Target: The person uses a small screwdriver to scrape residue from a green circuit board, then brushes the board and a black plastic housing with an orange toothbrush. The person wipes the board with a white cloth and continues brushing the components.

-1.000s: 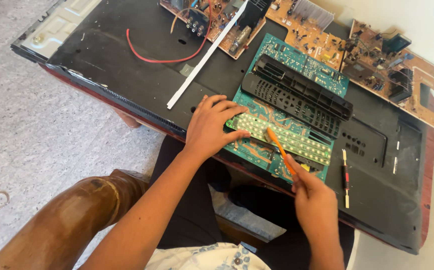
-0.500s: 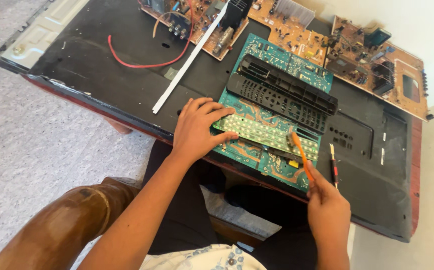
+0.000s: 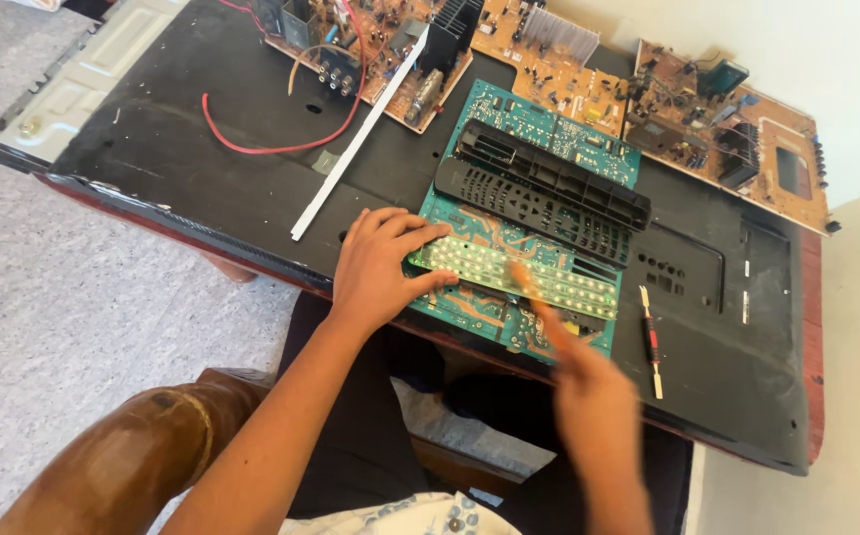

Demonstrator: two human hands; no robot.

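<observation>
My left hand (image 3: pixel 382 266) rests flat on the left end of a pale green rubber keypad strip (image 3: pixel 558 285). The strip lies on a teal circuit board (image 3: pixel 469 309). My right hand (image 3: pixel 596 401) is blurred by motion and grips a thin orange tool (image 3: pixel 531 297) whose tip is over the middle of the strip. Two black remote casing halves (image 3: pixel 549 193) lie across the board just beyond the strip. All of it sits on a large black panel (image 3: pixel 202 178).
A small red and black tool (image 3: pixel 652 342) lies right of the teal board. A white strip (image 3: pixel 355 149) and a red wire (image 3: pixel 281 149) lie on the panel. Brown circuit boards (image 3: pixel 380 50) (image 3: pixel 727 119) line the far edge. A brown leg (image 3: pixel 133 456) is at lower left.
My right hand has swung left with the orange tool, from the right end of the strip to its middle. My left hand has stayed on the strip.
</observation>
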